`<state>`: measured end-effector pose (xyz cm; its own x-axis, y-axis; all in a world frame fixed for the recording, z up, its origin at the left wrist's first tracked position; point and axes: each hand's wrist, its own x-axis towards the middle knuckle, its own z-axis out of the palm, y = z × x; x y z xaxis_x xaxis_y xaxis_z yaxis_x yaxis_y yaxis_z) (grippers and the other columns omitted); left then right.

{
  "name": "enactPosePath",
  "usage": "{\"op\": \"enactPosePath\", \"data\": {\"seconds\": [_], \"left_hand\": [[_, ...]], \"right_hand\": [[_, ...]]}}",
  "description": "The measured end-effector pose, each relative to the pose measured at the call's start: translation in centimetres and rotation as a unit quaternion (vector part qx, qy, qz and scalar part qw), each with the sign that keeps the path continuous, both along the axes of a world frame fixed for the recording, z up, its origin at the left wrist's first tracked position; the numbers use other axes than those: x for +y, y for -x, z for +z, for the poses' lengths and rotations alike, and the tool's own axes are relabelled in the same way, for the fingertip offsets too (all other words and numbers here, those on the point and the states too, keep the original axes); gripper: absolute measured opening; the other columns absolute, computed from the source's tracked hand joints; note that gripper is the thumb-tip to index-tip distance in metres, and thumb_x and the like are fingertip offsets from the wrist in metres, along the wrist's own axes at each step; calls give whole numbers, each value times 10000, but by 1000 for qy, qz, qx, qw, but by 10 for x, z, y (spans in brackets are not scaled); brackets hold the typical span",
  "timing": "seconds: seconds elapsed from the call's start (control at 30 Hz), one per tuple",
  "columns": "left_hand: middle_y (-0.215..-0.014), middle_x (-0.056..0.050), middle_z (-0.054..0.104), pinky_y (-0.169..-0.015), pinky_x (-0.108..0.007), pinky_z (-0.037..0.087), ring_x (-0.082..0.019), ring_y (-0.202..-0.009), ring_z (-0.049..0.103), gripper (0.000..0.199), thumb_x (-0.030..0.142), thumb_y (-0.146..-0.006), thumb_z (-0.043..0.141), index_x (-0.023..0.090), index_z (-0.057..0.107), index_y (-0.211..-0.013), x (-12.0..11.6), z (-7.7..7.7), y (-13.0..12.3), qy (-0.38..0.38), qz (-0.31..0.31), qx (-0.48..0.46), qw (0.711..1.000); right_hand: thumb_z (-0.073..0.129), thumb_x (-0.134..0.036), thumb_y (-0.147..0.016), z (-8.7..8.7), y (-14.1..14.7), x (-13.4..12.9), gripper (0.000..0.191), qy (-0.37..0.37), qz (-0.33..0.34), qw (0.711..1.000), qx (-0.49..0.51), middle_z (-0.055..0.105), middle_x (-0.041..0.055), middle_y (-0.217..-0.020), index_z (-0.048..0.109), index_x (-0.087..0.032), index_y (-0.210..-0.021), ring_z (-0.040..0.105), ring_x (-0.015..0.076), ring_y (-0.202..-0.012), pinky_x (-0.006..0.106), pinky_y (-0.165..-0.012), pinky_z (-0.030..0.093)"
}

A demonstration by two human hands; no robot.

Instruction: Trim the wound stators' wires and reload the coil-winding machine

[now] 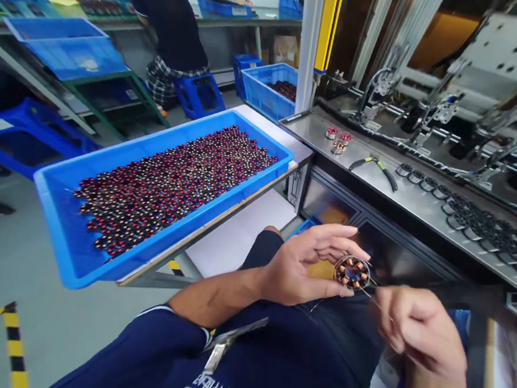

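Blue tray [57, 215] of stators [170, 190] at left. Left hand [294, 266] grips one stator [351, 283] by its rim, over the lap; right hand [425, 328], blurred, closed on its wire [371, 293]. Beyond: three red stators [337, 147], pliers [387, 173], black rings [474, 222]. Surfaces: side table [298, 152], steel bench [317, 123]. Room: striped tape [14, 347], seated co-worker [166, 21], machine [418, 106].

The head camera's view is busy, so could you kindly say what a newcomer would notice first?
The long blue tray at left, packed with small wound parts, probably draws the eye first. Just right of centre, the left hand holds a ring-shaped part, while the right hand pinches a thin wire.
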<state>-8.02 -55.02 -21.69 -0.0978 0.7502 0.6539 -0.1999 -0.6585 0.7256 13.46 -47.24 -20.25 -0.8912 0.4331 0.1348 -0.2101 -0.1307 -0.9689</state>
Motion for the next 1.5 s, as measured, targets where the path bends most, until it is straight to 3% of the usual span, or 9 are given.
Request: {"op": "enactPosePath", "data": {"seconds": [0.1,0.23,0.4,0.63,0.83,1.03,1.2,1.37,1.5], "left_hand": [[-1179,-79,718,-909,-278,593,-172,-1005,719,841,38,-709,819,292,459,-1425,13,-4,-4,6,1,1,1000],[-1086,-59,709,-838,-260,588,-157,-917,694,814,105,-703,839,282,486,-1414,39,-10,-12,-16,77,56,995],[-1071,-62,688,-794,-275,583,-163,-890,671,799,119,-715,822,274,475,-1418,61,-13,-21,-11,88,111,990],[-1041,-47,682,-815,-257,581,-144,-884,678,747,113,-741,802,251,485,-1403,61,-16,-20,14,96,99,990],[-1051,-42,686,-799,-242,576,-138,-873,681,758,127,-720,823,256,498,-1393,57,-18,-14,27,113,101,988],[-1141,-70,729,-896,-268,583,-158,-974,724,791,115,-717,841,254,465,-1399,55,-21,-9,78,42,22,996],[-1287,-143,683,-992,-345,561,-193,-1087,707,693,100,-817,749,254,434,-1415,51,-25,-11,123,-50,-21,991],[-1347,-131,639,-1025,-356,530,-213,-1198,653,717,71,-841,703,311,407,-1448,48,-29,-18,135,-147,-29,979],[-1234,-51,633,-866,-235,567,-133,-986,696,868,33,-701,817,356,456,-1420,50,-32,-22,140,-135,-45,980]], "right_hand": [[661,-339,-885,-23,-18,8,233,-11,44,999,-10,590,9,-579,664,-200,-697,485,125,-504,271,-522,368],[801,-341,-763,-42,5,-12,214,114,-125,984,-51,706,58,-797,720,-198,-900,619,168,-640,287,-561,496],[840,-321,-739,-33,39,-26,194,219,-227,948,-31,719,35,-642,720,-172,-769,623,126,-497,219,-469,518],[838,-315,-756,-32,40,-21,209,225,-244,943,-27,723,32,-663,728,-160,-843,644,111,-542,192,-516,544],[867,-299,-703,-31,48,-26,228,257,-265,928,-52,675,5,-582,710,-159,-790,559,81,-418,157,-384,462],[782,-284,-818,-38,21,-37,112,142,-235,957,-93,673,20,-585,778,-193,-884,568,100,-440,199,-416,472],[761,-378,-831,-28,8,-14,231,93,-263,959,-58,688,43,-686,773,-196,-973,613,142,-539,263,-506,522],[715,-393,-858,-9,13,3,269,119,-278,950,-72,597,21,-574,705,-163,-719,529,121,-511,239,-502,444],[720,-353,-858,-9,17,-1,294,126,-269,950,-97,576,7,-542,642,-174,-638,503,119,-504,239,-505,417]]}}
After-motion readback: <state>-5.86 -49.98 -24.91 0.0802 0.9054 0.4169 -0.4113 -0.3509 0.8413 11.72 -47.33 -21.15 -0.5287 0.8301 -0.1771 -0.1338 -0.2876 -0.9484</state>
